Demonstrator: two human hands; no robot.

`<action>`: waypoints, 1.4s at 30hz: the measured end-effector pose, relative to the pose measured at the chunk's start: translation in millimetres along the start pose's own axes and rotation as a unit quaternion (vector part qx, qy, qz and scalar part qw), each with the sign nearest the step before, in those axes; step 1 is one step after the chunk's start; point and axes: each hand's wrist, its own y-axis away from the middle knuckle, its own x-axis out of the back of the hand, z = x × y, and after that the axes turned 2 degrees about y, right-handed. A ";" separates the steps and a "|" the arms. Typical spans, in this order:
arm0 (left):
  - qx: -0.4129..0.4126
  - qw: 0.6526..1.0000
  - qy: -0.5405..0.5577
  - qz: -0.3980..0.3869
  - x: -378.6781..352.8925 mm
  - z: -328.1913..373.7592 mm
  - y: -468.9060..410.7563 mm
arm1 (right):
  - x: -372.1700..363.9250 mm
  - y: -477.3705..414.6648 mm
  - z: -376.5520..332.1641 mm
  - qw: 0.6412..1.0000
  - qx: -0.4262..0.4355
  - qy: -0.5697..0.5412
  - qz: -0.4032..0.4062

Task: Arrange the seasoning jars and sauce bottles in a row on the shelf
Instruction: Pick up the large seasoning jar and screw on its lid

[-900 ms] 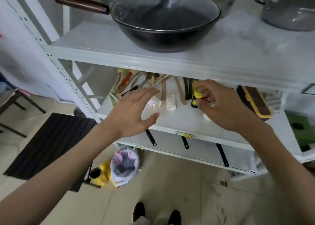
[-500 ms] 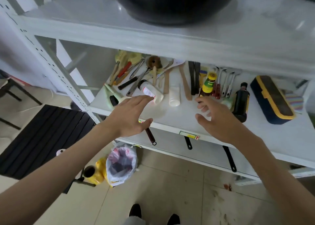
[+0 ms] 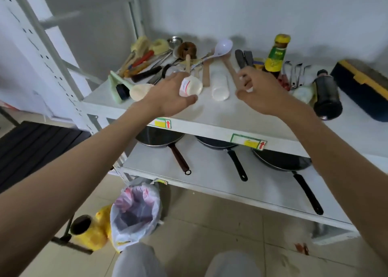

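1. White plastic is what is gripped by the left hand [image 3: 170, 96]: a small lying seasoning jar with a red-and-white label [image 3: 190, 85] is pinched between thumb and fingers, at the front of the shelf [image 3: 210, 117].
2. A second white jar [image 3: 220, 86] is seen lying on its side just beside it, untouched.
3. The right hand [image 3: 260, 92] is half curled, with something small and white glimpsed at the fingers; whether it is gripped cannot be told.
4. Two bottles are already upright: a yellow-capped sauce bottle [image 3: 276, 56] near the back and a dark bottle [image 3: 326, 96] further right, well apart.
5. A pale round jar [image 3: 302, 93] is seen between them, blurred.
6. No row is formed yet; most of the arranging is judged to remain.
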 end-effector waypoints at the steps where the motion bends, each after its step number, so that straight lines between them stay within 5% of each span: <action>1: 0.000 1.000 -0.011 0.009 -5.1 -1.1 1.9 | -4.5 -0.5 0.4 1.000 0.002 0.000 0.001; 6: 0.006 0.996 -0.051 0.076 -6.1 8.3 16.3 | -10.7 11.3 -6.8 0.999 -0.005 0.038 0.004; 15: 0.126 0.974 0.180 0.051 26.8 30.3 59.0 | -0.9 53.5 -54.9 0.996 -0.050 0.067 -0.033; 24: 0.213 0.916 0.339 0.002 60.7 31.2 52.4 | 2.5 47.5 -65.0 0.993 -0.074 0.083 -0.051; 34: 0.260 0.892 0.368 -0.040 37.7 17.8 -6.2 | -31.3 -6.1 -71.4 0.997 -0.027 0.057 -0.053; 42: 0.312 0.878 0.361 0.031 17.4 -11.1 -76.6 | -94.6 -65.9 -65.5 0.998 -0.032 0.021 -0.042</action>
